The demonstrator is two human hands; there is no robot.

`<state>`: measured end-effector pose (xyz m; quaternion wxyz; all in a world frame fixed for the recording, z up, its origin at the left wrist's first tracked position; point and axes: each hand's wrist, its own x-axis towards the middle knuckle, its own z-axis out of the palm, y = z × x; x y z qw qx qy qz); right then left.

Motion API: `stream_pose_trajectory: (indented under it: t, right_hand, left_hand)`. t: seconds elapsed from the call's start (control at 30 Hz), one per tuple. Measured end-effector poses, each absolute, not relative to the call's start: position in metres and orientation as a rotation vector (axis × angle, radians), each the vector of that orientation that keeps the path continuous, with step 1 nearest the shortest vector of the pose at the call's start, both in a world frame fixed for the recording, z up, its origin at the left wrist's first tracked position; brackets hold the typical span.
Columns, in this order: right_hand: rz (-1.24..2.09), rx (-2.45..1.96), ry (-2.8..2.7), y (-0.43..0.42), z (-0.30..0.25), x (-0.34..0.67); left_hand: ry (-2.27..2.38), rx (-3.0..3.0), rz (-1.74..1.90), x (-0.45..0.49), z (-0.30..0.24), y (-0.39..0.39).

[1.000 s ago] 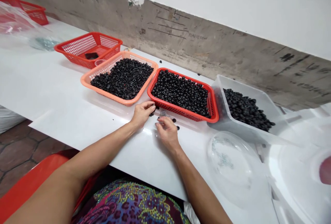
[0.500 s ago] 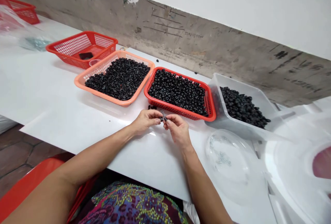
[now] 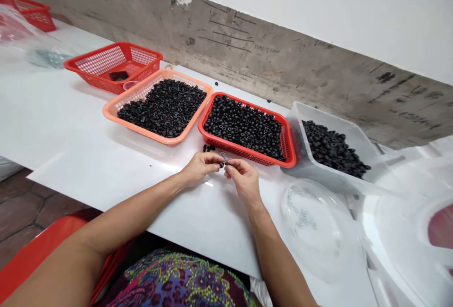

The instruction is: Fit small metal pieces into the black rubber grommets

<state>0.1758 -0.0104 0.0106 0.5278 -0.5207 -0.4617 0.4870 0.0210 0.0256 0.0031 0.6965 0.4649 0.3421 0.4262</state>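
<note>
My left hand (image 3: 200, 167) and my right hand (image 3: 242, 177) meet over the white table (image 3: 71, 146), fingertips pinched together on a small black ring-shaped part (image 3: 222, 164). Both hands hover just in front of a red basket (image 3: 287, 144) filled with black ring parts. A few loose black parts (image 3: 208, 148) lie on the table beside the left fingertips. An orange basket (image 3: 116, 108) to the left holds more black parts.
A clear tub (image 3: 364, 144) of black parts stands at the right. A nearly bare red basket (image 3: 102, 63) sits at the far left. Clear plastic lids and bags (image 3: 311, 217) lie at the right front. A rough wall runs behind. A red chair (image 3: 38, 255) is below.
A second ago both hands lay on the table among the loose parts. They have lifted and come together, pinching a small black part between them. Since half a second ago, almost nothing moved.
</note>
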Motion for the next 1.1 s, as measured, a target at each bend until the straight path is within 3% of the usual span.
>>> stream_pose_trajectory:
  t: [0.6, 0.93, 1.1]
  right_hand:
    - [1.058, -1.409, -1.222, -0.011, 0.008, 0.175]
    - [0.468, -1.462, -1.706, -0.014, -0.001, 0.175]
    - [0.373, -1.409, -1.765, -0.016, -0.001, 0.174]
  left_hand:
    - [0.843, 1.358, 0.952, 0.023, -0.004, 0.025]
    - [0.895, 1.568, 0.909, 0.023, -0.014, 0.026]
    - [0.909, 1.684, 0.931, 0.024, -0.012, 0.023]
